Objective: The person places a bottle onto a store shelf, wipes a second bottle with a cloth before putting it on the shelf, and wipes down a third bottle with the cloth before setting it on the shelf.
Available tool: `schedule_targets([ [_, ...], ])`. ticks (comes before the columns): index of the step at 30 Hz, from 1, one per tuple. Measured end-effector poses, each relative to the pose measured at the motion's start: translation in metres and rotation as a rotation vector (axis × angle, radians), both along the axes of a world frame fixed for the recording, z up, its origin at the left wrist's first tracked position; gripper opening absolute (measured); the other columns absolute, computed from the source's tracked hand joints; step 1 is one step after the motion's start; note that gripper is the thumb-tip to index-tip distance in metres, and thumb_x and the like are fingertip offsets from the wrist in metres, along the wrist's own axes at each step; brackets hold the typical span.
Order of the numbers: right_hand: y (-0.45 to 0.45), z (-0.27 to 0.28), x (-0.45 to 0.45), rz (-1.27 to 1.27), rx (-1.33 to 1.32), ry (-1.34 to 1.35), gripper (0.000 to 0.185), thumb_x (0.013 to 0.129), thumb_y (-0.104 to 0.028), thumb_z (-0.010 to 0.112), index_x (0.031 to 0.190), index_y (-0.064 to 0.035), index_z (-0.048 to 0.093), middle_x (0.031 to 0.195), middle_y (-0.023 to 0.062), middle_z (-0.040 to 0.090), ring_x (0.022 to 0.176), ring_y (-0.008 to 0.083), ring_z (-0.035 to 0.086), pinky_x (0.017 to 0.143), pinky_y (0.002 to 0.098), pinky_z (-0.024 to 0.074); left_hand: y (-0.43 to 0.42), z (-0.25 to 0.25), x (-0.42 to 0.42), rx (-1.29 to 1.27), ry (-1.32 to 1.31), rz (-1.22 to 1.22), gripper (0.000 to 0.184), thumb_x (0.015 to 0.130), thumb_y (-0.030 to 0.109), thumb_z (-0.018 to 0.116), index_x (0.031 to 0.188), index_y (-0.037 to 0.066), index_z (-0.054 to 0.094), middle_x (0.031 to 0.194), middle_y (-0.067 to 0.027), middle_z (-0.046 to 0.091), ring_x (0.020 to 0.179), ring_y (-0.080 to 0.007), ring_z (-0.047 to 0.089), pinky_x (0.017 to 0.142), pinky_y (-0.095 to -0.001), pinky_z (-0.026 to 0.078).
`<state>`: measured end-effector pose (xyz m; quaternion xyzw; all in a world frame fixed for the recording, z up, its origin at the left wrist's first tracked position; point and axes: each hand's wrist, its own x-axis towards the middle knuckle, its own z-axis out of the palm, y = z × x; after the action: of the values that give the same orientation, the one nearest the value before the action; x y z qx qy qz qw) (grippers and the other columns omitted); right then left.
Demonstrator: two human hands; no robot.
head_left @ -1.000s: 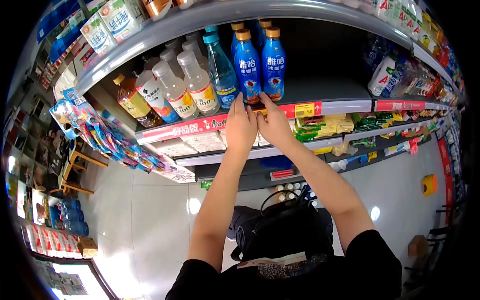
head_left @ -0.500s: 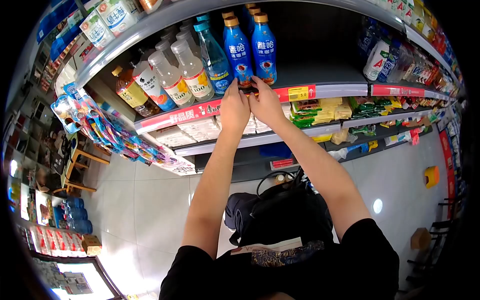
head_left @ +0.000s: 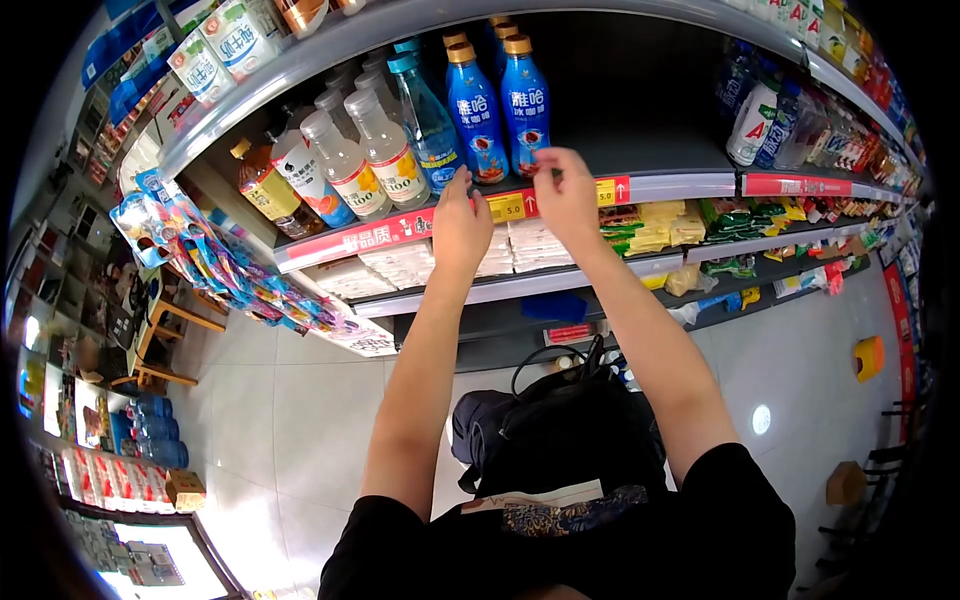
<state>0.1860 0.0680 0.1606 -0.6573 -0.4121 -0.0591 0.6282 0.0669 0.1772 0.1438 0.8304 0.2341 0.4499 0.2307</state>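
Two blue coffee bottles with gold caps stand upright at the shelf front: the left bottle [head_left: 477,112] and the right bottle [head_left: 526,103]. More gold caps show behind them. My left hand [head_left: 463,228] is at the shelf edge below the teal-capped bottle [head_left: 428,125], its thumb and fingers apart and holding nothing. Just right of the right coffee bottle's base is my right hand [head_left: 568,202], fingers loosely bent and apart, with nothing in it. Whether its fingertips touch that bottle, I cannot tell.
Clear bottles with yellow-red labels [head_left: 396,165] and a brown tea bottle [head_left: 270,190] stand further left. Other drinks, including a white bottle [head_left: 755,122], stand at the right. A red price strip [head_left: 370,238] runs along the shelf edge. Below me is a black bag [head_left: 570,430].
My hands have moved apart: the left slightly left and down, the right to the right of the coffee bottles. Yellow price tags between them are now uncovered.
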Motion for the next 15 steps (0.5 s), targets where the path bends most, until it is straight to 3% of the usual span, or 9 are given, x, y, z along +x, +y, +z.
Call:
schedule_targets([
  [3,0.006,-0.011,0.023,-0.227,0.042,-0.201,0.034,0.082,-0.01,0.059,0.111,0.0068,0.057,0.101,0.0236,0.064,0.096,0.0378,0.062,0.087,0.0407,0.0485,-0.004,0.0,0.0,-0.01,0.005,0.026,0.041,0.087,0.003,0.054,0.126,-0.01,0.05,0.115,-0.0262,0.062,0.108,-0.0327,0.062,0.087,-0.0377,0.051],
  [6,0.002,-0.013,0.023,-0.117,-0.183,-0.047,0.035,0.086,-0.01,0.057,0.118,0.0041,0.054,0.114,0.0199,0.063,0.084,0.0284,0.066,0.078,0.0337,0.0521,-0.003,-0.003,0.001,-0.027,0.017,0.027,0.041,0.087,0.003,0.054,0.126,-0.01,0.05,0.115,-0.0258,0.062,0.109,-0.0323,0.062,0.087,-0.0374,0.051],
  [15,-0.001,-0.015,0.02,-0.084,-0.18,-0.057,0.04,0.086,-0.013,0.057,0.122,0.004,0.053,0.114,0.023,0.063,0.079,0.0307,0.067,0.075,0.0364,0.0525,0.0,-0.009,0.001,0.019,0.045,0.033,0.042,0.087,0.004,0.055,0.126,-0.01,0.049,0.116,-0.0254,0.062,0.11,-0.0318,0.061,0.09,-0.0364,0.049],
])
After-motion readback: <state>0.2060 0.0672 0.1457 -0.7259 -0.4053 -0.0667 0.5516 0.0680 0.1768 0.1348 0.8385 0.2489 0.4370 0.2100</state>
